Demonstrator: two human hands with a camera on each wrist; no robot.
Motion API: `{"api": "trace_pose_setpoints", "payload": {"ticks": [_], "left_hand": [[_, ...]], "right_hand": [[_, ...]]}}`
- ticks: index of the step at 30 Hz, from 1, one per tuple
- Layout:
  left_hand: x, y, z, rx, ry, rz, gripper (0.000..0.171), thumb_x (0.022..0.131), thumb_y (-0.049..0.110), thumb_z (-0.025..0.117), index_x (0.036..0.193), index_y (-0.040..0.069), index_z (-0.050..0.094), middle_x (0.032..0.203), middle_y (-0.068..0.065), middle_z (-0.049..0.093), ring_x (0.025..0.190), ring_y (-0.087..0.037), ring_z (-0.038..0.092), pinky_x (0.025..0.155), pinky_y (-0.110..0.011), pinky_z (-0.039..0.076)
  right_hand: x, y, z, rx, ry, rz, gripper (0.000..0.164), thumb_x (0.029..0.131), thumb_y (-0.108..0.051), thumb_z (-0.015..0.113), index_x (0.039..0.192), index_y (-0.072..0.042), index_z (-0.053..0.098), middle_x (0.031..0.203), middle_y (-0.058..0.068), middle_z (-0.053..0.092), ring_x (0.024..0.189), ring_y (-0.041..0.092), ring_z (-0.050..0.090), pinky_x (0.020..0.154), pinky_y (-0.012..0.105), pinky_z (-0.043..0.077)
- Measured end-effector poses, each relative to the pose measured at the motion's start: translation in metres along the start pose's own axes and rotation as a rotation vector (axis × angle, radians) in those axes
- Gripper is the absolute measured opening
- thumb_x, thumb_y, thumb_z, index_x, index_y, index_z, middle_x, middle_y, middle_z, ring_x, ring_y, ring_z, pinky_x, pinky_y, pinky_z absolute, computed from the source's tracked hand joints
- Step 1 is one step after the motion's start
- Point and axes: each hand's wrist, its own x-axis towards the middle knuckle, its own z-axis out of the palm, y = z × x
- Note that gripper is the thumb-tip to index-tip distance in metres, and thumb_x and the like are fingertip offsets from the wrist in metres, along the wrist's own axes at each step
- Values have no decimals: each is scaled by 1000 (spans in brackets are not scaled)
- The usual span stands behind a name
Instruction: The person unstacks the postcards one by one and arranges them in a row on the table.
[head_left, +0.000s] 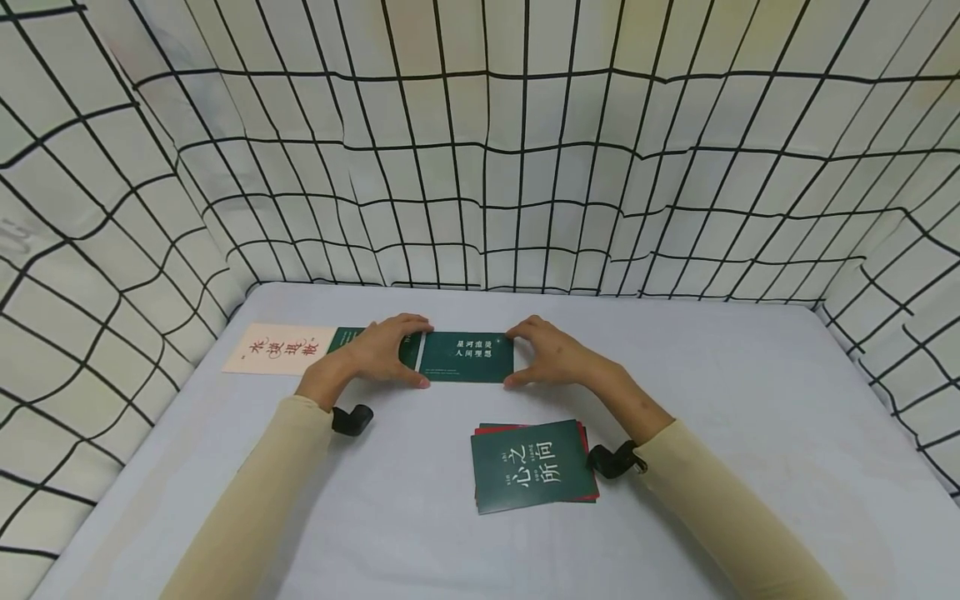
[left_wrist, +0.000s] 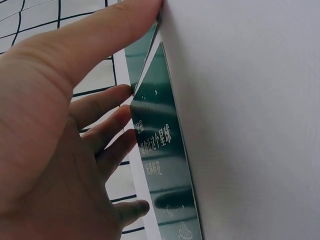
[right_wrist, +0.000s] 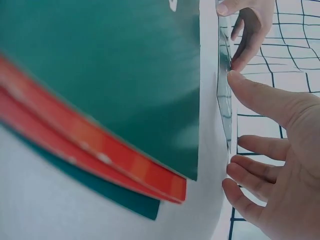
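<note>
Apparently an aligning step; left hand (head_left: 381,350) and right hand (head_left: 557,353), each half-curled, are gripping the dark green card (head_left: 467,365) by opposite ends at twelve o'clock; a cream card (head_left: 279,348) is lying at nine; next move is probably calling for even, gentle release.

We wear plain, pale beige sleeves (head_left: 258,500). Near each sleeve's end, we carry a small black camera (head_left: 352,420) with rounded edges.

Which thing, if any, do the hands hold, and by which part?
A green card, by its two short ends: the left hand at the left, the right hand at the right.
</note>
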Motion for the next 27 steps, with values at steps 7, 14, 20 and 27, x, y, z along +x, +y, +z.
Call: {"api": "trace_pose_setpoints", "payload": {"ticks": [7, 14, 20, 27], "left_hand": [[3, -3, 0, -21, 1, 3, 91, 82, 36, 89, 156, 8, 46, 168, -18, 35, 155, -47, 31, 124, -77, 11], [4, -4, -1, -30, -1, 5, 93, 81, 37, 90, 157, 9, 45, 167, -18, 36, 155, -47, 32, 123, -77, 11], [-1, 4, 2, -40, 79, 21, 88, 82, 41, 88, 154, 9, 49, 164, -19, 41, 153, -45, 35, 125, -75, 14], [-14, 29, 14, -76, 228, 82, 71, 88, 41, 83, 147, 12, 58, 162, -13, 46, 153, -38, 39, 122, -63, 36]], "right_hand": [[0, 0, -1, -17, 0, 1, 80, 84, -37, 89, 148, -3, 54, 152, 15, 50, 146, 31, 46, 125, 49, 37], [-2, -1, -3, -8, 8, -4, 80, 85, -38, 88, 148, -3, 54, 151, 16, 52, 145, 32, 47, 124, 50, 38], [-8, 2, -4, 37, 29, 30, 80, 86, -40, 86, 150, -6, 53, 153, 16, 51, 145, 33, 49, 122, 52, 41], [-28, 7, -8, 111, 79, 45, 73, 88, -42, 82, 149, -11, 55, 150, 12, 53, 140, 33, 53, 112, 54, 50]]}}
